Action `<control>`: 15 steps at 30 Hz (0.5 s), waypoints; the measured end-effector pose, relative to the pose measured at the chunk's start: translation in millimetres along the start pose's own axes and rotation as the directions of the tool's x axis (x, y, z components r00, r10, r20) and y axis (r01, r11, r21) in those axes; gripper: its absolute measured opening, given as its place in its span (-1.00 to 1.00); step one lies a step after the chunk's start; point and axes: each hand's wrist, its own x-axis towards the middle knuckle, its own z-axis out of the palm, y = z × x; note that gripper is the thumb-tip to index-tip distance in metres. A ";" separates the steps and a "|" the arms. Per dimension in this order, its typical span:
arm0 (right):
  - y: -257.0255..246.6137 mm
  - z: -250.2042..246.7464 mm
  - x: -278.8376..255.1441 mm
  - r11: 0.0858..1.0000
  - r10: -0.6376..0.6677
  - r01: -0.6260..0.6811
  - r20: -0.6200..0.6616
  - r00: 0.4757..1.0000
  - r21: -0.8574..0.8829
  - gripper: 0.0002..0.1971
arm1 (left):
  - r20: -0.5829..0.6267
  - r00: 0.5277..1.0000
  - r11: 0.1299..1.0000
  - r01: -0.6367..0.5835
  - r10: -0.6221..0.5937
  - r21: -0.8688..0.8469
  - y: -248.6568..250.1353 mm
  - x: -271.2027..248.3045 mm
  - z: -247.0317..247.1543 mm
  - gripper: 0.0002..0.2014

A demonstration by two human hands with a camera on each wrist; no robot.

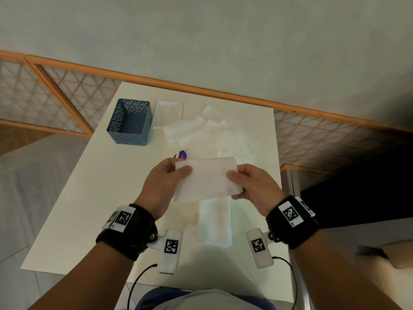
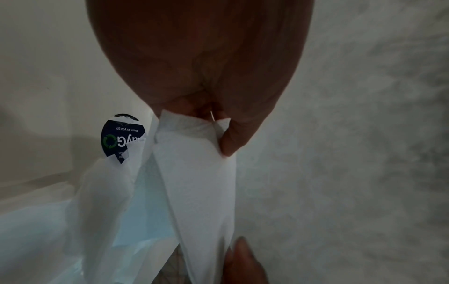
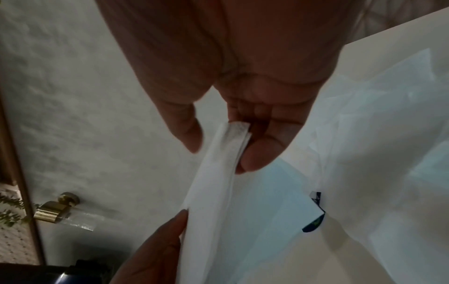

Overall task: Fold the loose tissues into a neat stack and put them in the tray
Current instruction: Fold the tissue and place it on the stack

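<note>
I hold a folded white tissue (image 1: 206,179) above the table, between both hands. My left hand (image 1: 177,173) pinches its left end with thumb on top, and my right hand (image 1: 234,179) pinches its right end. The left wrist view shows the tissue (image 2: 196,173) caught between thumb and fingers; the right wrist view shows its layered edge (image 3: 218,173) in the same kind of pinch. Below the hands a stack of folded tissues (image 1: 213,222) lies on the table. Several loose tissues (image 1: 212,130) are spread at the far side. A shallow white tray (image 1: 167,114) sits behind them.
A blue perforated basket (image 1: 130,121) stands at the far left of the white table (image 1: 89,198), next to the tray. A round purple sticker (image 1: 182,155) peeks out beyond the held tissue. The table's right edge borders a dark gap.
</note>
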 end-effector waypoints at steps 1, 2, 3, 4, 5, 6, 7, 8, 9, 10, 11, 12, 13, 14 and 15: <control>2.2 -0.1 1.5 0.999 -0.023 0.022 -0.015 1.000 -0.032 -0.89 | 0.004 1.000 1.000 0.004 -0.004 -0.004 -0.9 0.0 0.0 -0.85; 3.3 -0.3 3.6 0.997 -0.043 0.041 -0.030 0.999 -0.063 -0.96 | 0.012 1.000 1.000 0.007 -0.007 -0.006 -1.3 -0.4 0.2 -0.86; 3.0 0.0 5.6 0.995 -0.062 0.058 -0.045 0.997 -0.085 -0.99 | 0.020 1.000 1.000 0.009 -0.009 -0.002 -1.5 -1.1 0.1 -0.88; 2.8 -0.5 7.5 0.991 -0.083 0.076 -0.060 0.995 -0.106 -0.97 | 0.027 1.000 1.000 0.007 -0.008 0.010 -1.1 -2.0 0.0 -0.89; 1.8 -0.8 9.2 0.988 -0.104 0.095 -0.065 0.992 -0.120 -0.95 | 0.027 1.000 1.000 0.006 -0.007 0.025 -0.1 -3.0 -0.3 -0.88; 0.7 -1.8 10.9 0.985 -0.122 0.112 -0.067 0.990 -0.134 -0.94 | 0.023 1.000 0.999 0.002 -0.003 0.038 1.1 -4.0 -0.3 -0.84; -0.7 -2.8 11.9 0.981 -0.137 0.127 -0.062 0.989 -0.144 -0.92 | 0.009 1.000 0.999 -0.005 0.005 0.047 2.4 -4.7 -0.9 -0.77; -2.4 -4.4 12.4 0.977 -0.150 0.140 -0.050 0.987 -0.160 -0.90 | -0.018 1.000 0.998 -0.022 0.023 0.061 3.5 -4.8 -2.1 -0.71; -3.6 -6.7 13.4 0.972 -0.162 0.154 -0.033 0.986 -0.179 -0.88 | -0.054 0.997 0.995 -0.049 0.054 0.092 4.7 -4.5 -3.6 -0.65; -5.0 -9.4 14.0 0.964 -0.174 0.168 -0.013 0.985 -0.209 -0.88 | -0.090 0.991 0.986 -0.086 0.100 0.143 4.3 -2.4 -7.0 -0.62; -5.7 -12.7 14.9 0.952 -0.181 0.178 0.007 0.983 -0.248 -0.89 | -0.120 0.982 0.972 -0.122 0.148 0.202 2.6 0.6 -11.6 -0.62; -6.1 -16.9 16.3 0.936 -0.179 0.180 0.030 0.983 -0.302 -0.90 | -0.138 0.973 0.956 -0.146 0.186 0.256 0.7 4.3 -16.8 -0.67; -5.8 -21.2 18.2 0.915 -0.164 0.174 0.058 0.985 -0.365 -0.91 | -0.150 0.966 0.943 -0.159 0.210 0.294 -0.5 7.4 -22.2 -0.74; -4.3 -24.8 20.8 0.887 -0.135 0.161 0.092 0.987 -0.432 -0.91 | -0.153 0.963 0.931 -0.161 0.220 0.326 -1.6 9.9 -28.3 -0.81; -1.1 -27.8 24.9 0.852 -0.094 0.148 0.131 0.987 -0.502 -0.91 | -0.153 0.964 0.924 -0.154 0.219 0.351 -2.3 11.3 -33.2 -0.85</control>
